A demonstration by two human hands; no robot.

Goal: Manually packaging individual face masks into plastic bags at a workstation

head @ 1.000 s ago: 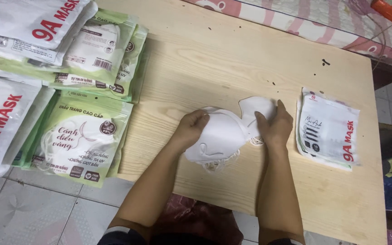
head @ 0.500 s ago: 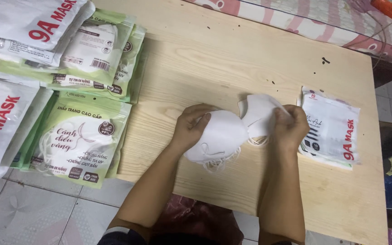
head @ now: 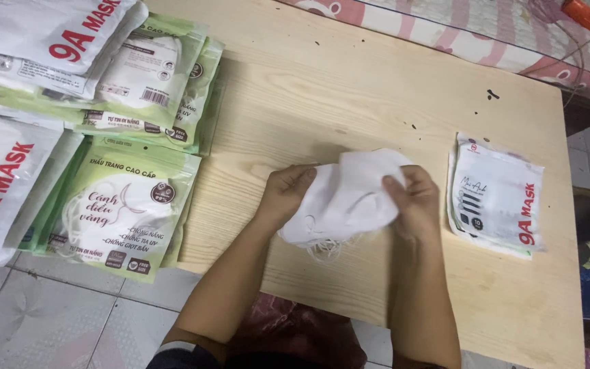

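Left hand [head: 287,193]: grips the left edge of the stack of white fabric masks [head: 346,198].
Right hand [head: 414,199]: pinches the stack's right side.
Table: light wooden table [head: 349,89], white flat mask packet [head: 496,195] near the right hand.

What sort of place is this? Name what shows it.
Probably a home packing spot: a low wooden table on tiled floor, stacked mask packets, and both hands gripping loose white masks.

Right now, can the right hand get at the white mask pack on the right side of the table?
Probably yes. The right hand is on the white masks, with only bare table between it and the white mask pack. It would have to let go of the masks first.
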